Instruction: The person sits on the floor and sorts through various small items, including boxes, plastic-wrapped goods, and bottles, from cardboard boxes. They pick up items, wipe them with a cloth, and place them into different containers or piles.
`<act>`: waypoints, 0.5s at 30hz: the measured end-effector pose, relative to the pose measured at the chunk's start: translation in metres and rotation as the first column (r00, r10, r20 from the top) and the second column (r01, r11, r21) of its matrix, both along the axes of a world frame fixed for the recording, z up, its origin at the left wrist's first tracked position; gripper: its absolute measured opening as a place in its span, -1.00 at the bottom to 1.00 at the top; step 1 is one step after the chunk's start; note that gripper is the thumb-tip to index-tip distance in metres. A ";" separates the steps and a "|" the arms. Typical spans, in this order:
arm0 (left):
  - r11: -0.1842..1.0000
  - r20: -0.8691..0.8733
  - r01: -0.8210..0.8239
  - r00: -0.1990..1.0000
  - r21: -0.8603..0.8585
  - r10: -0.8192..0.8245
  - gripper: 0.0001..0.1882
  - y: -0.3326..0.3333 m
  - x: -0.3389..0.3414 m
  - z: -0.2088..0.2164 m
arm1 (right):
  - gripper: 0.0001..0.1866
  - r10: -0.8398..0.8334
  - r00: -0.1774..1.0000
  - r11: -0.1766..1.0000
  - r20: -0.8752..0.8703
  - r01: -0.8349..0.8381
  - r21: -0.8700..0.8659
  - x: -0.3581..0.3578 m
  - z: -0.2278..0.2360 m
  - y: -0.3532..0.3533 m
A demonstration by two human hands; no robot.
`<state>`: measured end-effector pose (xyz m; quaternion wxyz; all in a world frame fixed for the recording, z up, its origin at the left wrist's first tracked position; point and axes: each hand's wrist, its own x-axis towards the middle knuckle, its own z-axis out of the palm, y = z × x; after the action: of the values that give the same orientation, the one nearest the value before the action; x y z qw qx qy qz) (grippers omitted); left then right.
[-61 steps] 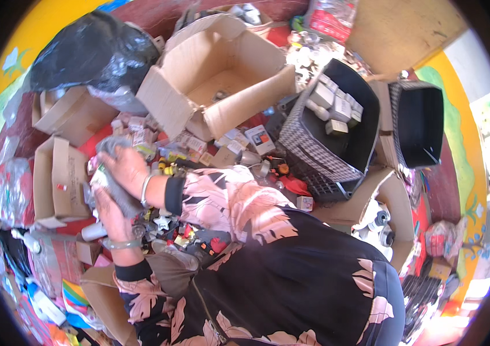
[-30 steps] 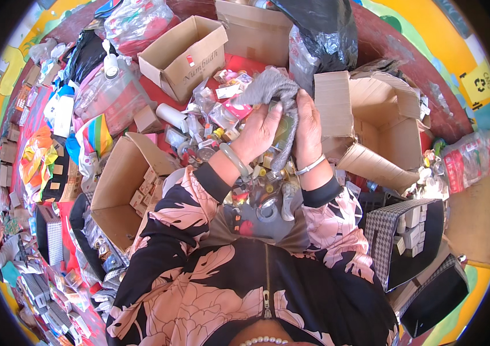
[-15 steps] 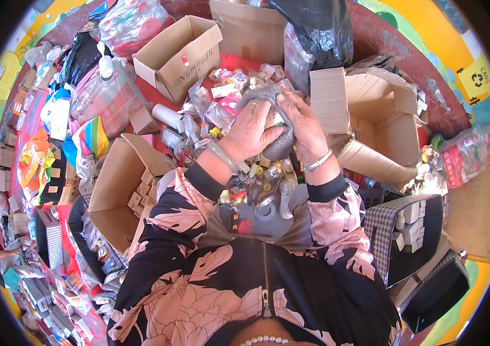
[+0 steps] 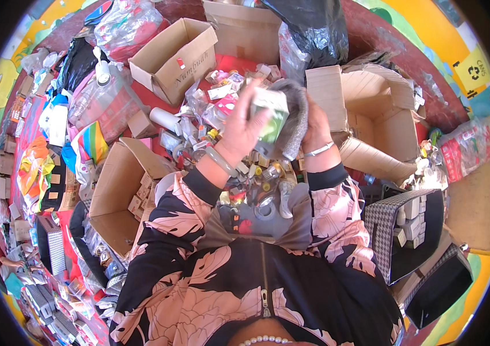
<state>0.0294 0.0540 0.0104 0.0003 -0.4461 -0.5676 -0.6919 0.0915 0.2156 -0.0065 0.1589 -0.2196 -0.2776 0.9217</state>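
Left hand [image 4: 241,128] part-closed around box [image 4: 272,111], right hand [image 4: 317,126] curled on cloth [image 4: 296,112], its fingertips hidden, box more exposed from cloth than earlier, above pile [image 4: 269,173], white face forward, long axis roughly fore-and-aft, blurred

A green and white carton [image 4: 272,109] is being held in the left hand [image 4: 242,128], and a grey cloth [image 4: 295,112] is being held just beside it by the right hand [image 4: 317,124]. Small loose goods [image 4: 263,180] are being flanked by cardboard boxes [image 4: 384,124].
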 end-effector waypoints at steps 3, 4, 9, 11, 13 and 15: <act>0.906 0.741 0.105 0.540 0.411 -0.399 -0.60 -0.004 -0.014 0.008 | -0.52 -0.171 0.984 0.983 -0.059 0.174 0.058 0.005 0.018 -0.005; 0.869 0.792 0.061 0.382 0.492 -0.476 -0.62 -0.006 -0.022 0.004 | -0.54 -0.141 0.988 0.982 -0.062 0.148 0.121 0.005 0.025 -0.014; 0.856 0.850 0.026 0.107 0.517 -0.516 -0.66 0.007 -0.016 -0.005 | -0.60 -0.097 0.977 0.233 -0.188 0.206 0.950 -0.005 0.019 -0.063; 0.853 0.850 0.052 0.066 0.519 -0.522 -0.66 0.005 -0.009 -0.012 | -0.62 -0.097 0.967 0.194 -0.234 0.249 0.949 -0.008 0.024 -0.075; 0.872 0.874 0.105 0.038 0.478 -0.484 -0.65 0.006 -0.009 -0.016 | -0.68 -0.138 0.965 0.374 -0.224 0.260 0.890 -0.009 0.025 -0.072; 0.884 0.895 0.215 0.081 0.415 -0.440 -0.65 0.005 -0.015 -0.018 | -0.76 -0.183 0.954 0.446 -0.238 0.297 0.844 -0.009 0.028 -0.061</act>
<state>0.0146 0.0592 -0.0073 -0.4789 -0.0101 -0.2537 -0.8404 0.0821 0.1549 0.0218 0.3920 -0.0934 -0.6628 0.6312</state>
